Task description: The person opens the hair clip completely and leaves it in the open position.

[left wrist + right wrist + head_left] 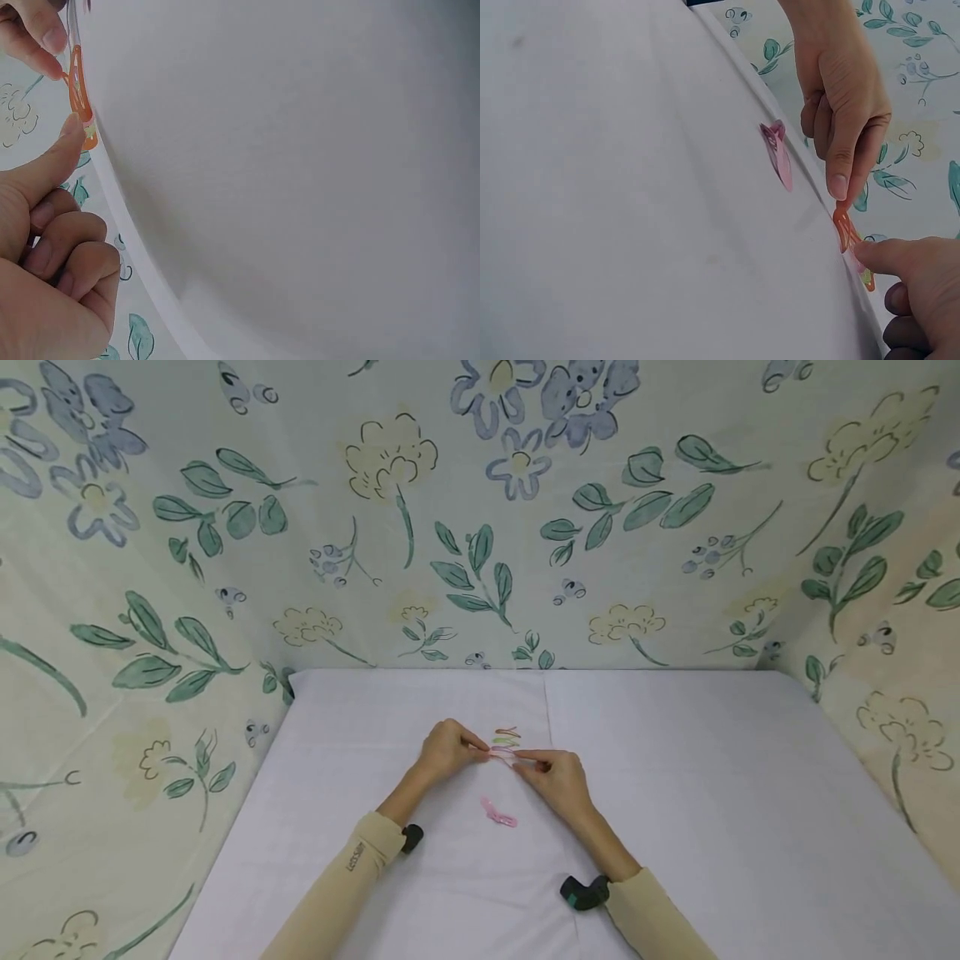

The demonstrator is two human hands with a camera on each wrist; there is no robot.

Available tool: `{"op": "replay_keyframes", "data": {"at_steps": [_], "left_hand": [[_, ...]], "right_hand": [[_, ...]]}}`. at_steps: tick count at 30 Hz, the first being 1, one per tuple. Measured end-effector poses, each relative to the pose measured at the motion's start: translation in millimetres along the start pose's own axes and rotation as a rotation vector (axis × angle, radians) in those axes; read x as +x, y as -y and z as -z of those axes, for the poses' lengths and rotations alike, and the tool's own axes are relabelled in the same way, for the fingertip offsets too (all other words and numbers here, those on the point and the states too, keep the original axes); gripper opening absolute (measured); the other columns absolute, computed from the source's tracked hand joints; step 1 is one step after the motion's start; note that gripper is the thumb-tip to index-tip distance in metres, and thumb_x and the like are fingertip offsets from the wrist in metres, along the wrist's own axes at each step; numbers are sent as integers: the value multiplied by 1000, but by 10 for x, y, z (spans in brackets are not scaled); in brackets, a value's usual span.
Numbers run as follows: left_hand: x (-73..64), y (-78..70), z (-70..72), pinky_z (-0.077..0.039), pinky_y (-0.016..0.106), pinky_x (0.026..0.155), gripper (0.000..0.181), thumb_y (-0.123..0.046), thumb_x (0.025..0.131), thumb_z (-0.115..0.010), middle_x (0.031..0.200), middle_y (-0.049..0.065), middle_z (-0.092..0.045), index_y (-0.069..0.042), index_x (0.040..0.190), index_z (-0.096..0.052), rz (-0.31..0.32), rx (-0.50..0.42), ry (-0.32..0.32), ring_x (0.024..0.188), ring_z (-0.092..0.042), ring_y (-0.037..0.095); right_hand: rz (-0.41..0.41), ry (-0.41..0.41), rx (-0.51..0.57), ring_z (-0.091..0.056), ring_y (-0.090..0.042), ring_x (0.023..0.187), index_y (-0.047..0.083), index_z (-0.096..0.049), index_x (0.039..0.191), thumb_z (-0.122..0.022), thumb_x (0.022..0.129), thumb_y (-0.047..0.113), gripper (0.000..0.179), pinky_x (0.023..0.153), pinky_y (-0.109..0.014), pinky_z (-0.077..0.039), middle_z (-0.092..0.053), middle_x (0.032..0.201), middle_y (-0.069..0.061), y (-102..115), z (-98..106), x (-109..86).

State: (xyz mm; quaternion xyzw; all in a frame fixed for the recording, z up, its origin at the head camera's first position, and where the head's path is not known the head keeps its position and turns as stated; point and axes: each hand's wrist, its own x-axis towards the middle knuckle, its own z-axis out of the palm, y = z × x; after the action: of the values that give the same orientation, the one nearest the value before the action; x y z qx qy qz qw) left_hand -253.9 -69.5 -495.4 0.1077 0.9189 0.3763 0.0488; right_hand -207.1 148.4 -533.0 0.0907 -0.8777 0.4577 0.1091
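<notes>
Near the centre of the frame, the left hand (447,750) and right hand (561,783) pinch 1 orange hair clip (85,112) between them, above the white table (712,793). Just above it in the frame lie orange and green clips (506,742); below, near centre, lie pink clips (504,818).

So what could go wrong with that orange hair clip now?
It might snap on a fingertip: the left hand and right hand both pinch the orange clip, and its parts look spread. Either hand could also bump the green clip, since it lies just beyond the fingertips. Pulling back, a hand might brush the pink clip, which lies nearer the person.
</notes>
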Motion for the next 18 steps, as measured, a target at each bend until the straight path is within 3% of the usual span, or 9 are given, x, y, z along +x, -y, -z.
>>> {"op": "replay_keyframes", "data": {"at_steps": [5,13,18], "left_hand": [[-52,28,49,-35,22,56,6,-18,82,-89,67,1,-66,-15,86,-86,7,-37,18,63,-45,10],[-273,101,144,-36,20,56,5,-13,81,-89,81,2,-79,-12,85,-85,-26,-125,152,63,-46,7],[-409,125,184,-33,20,54,7,-11,80,-89,63,-2,-66,-12,86,-86,-57,-164,226,60,-42,7]], "right_hand": [[-8,28,82,-41,-2,51,11,-84,103,-86,85,15,19,48,-20,-33,-54,57,2,37,51,-49],[-127,167,160,-36,-2,50,17,-84,106,-87,85,23,21,49,-19,-30,-47,57,3,184,170,-264],[-182,235,198,-30,0,50,16,-84,104,-88,83,22,23,48,-19,-25,-41,56,3,218,200,-393]]}}
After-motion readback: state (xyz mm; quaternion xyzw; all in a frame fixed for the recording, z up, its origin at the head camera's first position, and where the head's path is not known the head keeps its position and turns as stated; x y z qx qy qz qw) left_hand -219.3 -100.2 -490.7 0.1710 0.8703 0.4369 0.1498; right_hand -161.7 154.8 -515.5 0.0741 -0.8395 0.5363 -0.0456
